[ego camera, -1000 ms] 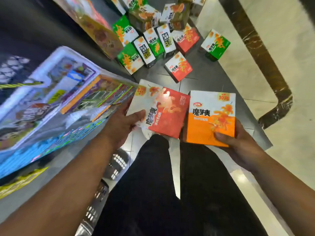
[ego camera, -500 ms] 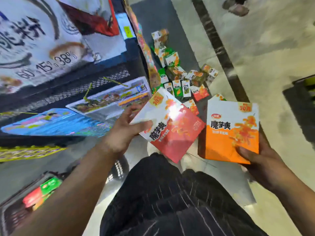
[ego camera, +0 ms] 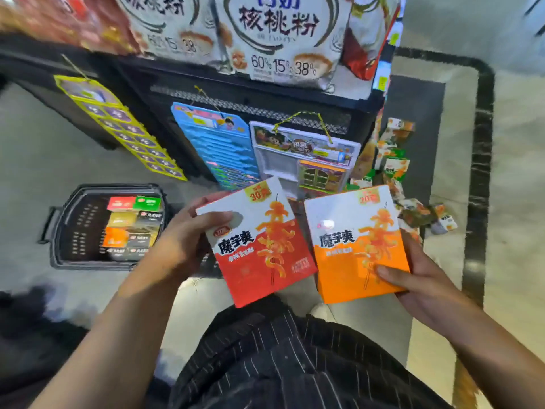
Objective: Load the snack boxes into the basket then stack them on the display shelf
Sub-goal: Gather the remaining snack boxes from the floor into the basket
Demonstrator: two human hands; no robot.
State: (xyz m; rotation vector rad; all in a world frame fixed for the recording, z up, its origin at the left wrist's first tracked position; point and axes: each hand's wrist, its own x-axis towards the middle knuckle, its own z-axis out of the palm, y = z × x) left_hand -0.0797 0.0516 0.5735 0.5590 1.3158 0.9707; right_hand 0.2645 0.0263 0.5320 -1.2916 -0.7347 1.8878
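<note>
gripping red snack box (ego camera: 259, 246), left hand (ego camera: 184, 242), thumb across front; right hand (ego camera: 424, 287) grips orange snack box (ego camera: 358, 246); part-filled basket (ego camera: 63, 231) far left on floor.

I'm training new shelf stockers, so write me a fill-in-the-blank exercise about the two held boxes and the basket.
The left hand grips the first box, white above and ____ below.
The right hand grips the second box, white above and ____ below.
The basket on the floor sits on the person's ____ side.
Missing words: red; orange; left.
</note>
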